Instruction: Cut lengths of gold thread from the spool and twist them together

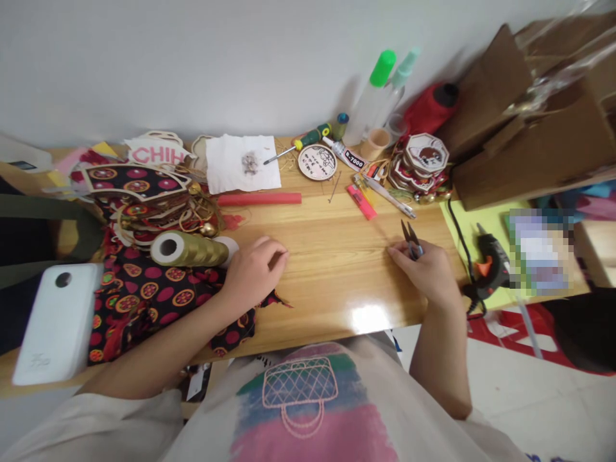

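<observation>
My right hand [426,269] rests on the wooden table, its fingers closed around a small pair of scissors [410,240]. The dark blades point up and away from me, slightly apart. Left of it, my left hand [257,269] is closed with curled fingers, thumb near the index finger; whatever may be in them is hidden. Beside that wrist lies a spool of olive-gold thread [192,250] on its side. It sits on dark fabric with round red and orange prints [163,282], which reaches under my left forearm.
Along the back are stacked fan-shaped pieces [139,179], a white cloth [231,173], a red stick [260,199], a screwdriver [312,136], a glue tube [349,154] and a pink lighter [360,202]. A glue gun [493,263] and cardboard box [529,141] stand right; a white power bank [58,324] lies left.
</observation>
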The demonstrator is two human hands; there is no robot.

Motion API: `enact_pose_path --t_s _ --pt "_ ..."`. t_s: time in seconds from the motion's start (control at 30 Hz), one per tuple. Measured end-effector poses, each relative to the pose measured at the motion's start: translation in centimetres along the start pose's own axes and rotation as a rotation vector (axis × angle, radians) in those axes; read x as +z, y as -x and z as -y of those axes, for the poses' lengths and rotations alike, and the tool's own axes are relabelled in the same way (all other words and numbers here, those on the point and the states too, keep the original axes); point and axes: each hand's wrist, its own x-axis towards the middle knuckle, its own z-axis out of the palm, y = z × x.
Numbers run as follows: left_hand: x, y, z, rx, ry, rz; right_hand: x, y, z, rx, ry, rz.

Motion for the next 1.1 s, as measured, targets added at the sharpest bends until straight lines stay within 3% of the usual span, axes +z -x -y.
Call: enact_pose_path --t_s 1.1 --pt "0.17 0.1 0.64 0.026 -0.009 0.044 -0.02 -0.03 0.05 0.01 -0.057 -0.015"
